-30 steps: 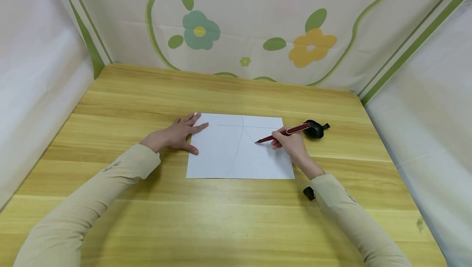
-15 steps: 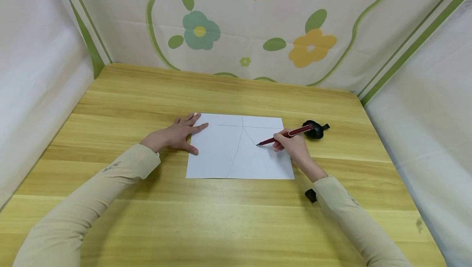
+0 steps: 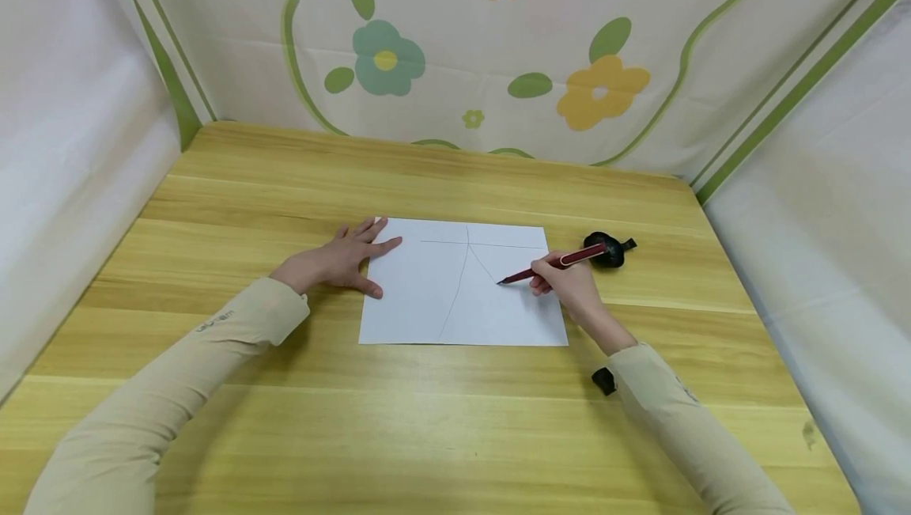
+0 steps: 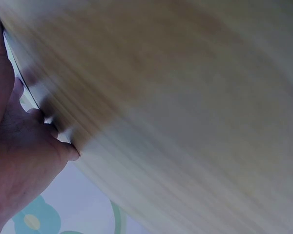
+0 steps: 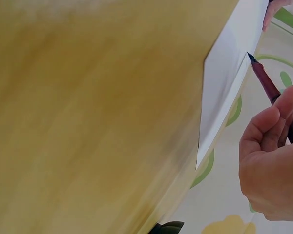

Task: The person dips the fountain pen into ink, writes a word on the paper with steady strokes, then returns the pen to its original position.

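Observation:
A white sheet of paper [image 3: 413, 301] lies flat on the wooden table, marked with a near-horizontal line and thin curved strokes. My left hand [image 3: 334, 262] rests with spread fingers on the sheet's left edge; the left wrist view shows that hand [image 4: 29, 151] against the tabletop. My right hand [image 3: 569, 282] pinches a dark red fountain pen [image 3: 580, 254] over the sheet's right part. The nib meets the paper at the lower end of a slanting stroke. In the right wrist view the pen [image 5: 266, 80] points at the sheet [image 5: 227, 78], the right hand [image 5: 273, 161] curled round it.
A round black object with a short tab [image 3: 608, 252] sits just beyond the sheet's right side. A small black piece [image 3: 604, 380] lies beside the right sleeve. Flower-printed cloth [image 3: 455, 48] hangs behind the wooden table [image 3: 398, 436], and pale cloth covers both sides.
My right hand and the pen have moved slightly right and toward me, and the slanting stroke has grown longer. The left hand and the sheet have stayed in place.

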